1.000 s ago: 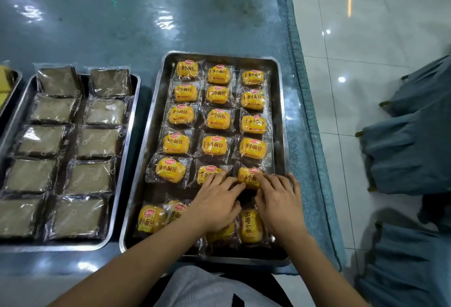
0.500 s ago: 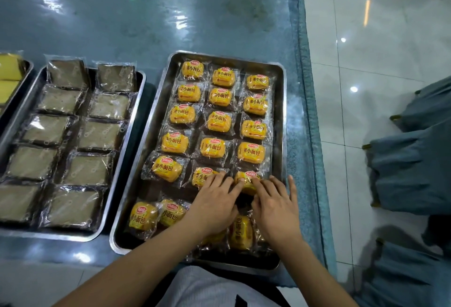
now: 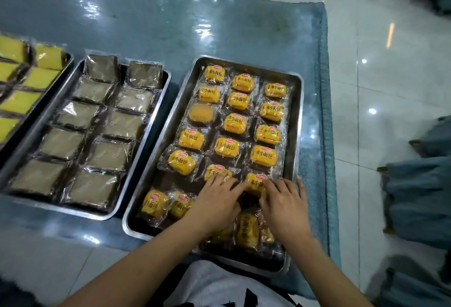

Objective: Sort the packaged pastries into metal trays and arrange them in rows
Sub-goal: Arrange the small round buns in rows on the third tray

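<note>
— Where do the trays sit?
— Three on the table point(image 3: 219, 28), side by side: right tray point(image 3: 296, 121) nearest the table's right edge, middle tray point(image 3: 136, 167) just left of it, a third point(image 3: 62, 65) at the far left, cut off by the frame.
— And in them?
— Buns point(image 3: 244, 121) in three rows down the right tray, slabs point(image 3: 109, 121) in two rows in the middle one, cakes point(image 3: 34, 78) in the third.
— The hands?
— At the right tray's near end — left hand point(image 3: 216, 199) beside right hand point(image 3: 284, 205), fingertips on the nearest full row, loose buns point(image 3: 168, 205) left of and beneath them.
</note>
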The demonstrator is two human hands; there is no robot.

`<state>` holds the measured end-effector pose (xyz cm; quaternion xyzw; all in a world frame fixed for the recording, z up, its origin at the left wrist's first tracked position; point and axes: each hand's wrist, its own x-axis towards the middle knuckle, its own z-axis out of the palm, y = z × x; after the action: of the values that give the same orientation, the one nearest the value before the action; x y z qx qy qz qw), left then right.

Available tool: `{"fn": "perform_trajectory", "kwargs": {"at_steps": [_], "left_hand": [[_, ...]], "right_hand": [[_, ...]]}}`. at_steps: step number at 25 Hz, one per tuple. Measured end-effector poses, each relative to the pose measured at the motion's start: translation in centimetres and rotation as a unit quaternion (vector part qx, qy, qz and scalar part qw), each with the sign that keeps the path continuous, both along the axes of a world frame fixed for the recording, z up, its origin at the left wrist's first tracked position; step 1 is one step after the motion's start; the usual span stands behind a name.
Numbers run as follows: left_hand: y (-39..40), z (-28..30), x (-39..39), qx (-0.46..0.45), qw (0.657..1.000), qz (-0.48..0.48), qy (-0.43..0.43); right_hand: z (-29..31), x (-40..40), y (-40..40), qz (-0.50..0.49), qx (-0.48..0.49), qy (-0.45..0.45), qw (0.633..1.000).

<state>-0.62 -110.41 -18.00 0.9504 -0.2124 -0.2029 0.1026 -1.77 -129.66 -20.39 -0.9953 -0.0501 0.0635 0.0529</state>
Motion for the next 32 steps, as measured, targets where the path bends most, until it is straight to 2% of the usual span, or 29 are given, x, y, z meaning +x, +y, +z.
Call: {"fn": "perform_trajectory", "kwargs": {"at_steps": [8, 16, 20, 26, 32], "left_hand": [[7.6, 1.3, -2.9, -0.015, 0.997, 0.041, -0.063], [16.3, 0.8, -5.6, -0.003, 0.991, 0.109, -0.077], [19.4, 0.3, -6.3, 0.013, 0.986, 0.139, -0.087], [21.3, -0.1, -7.1, 0.022, 0.99, 0.117, -0.069], [21.6, -0.7, -7.6, 0.026, 0.996, 0.074, -0.051]], "right_hand": [[1.8, -1.2, 6.3, 0.025, 0.038, -0.042, 0.998], [1.5, -2.9, 13.5, 0.094, 0.063, -0.002, 0.994], [1.1, -2.8, 15.8, 0.16, 0.063, 0.048, 0.984], [0.2, -2.0, 17.8, 0.192, 0.05, 0.098, 0.975], [-0.4, -2.5, 17.6, 0.154, 0.03, 0.128, 0.979]]}}
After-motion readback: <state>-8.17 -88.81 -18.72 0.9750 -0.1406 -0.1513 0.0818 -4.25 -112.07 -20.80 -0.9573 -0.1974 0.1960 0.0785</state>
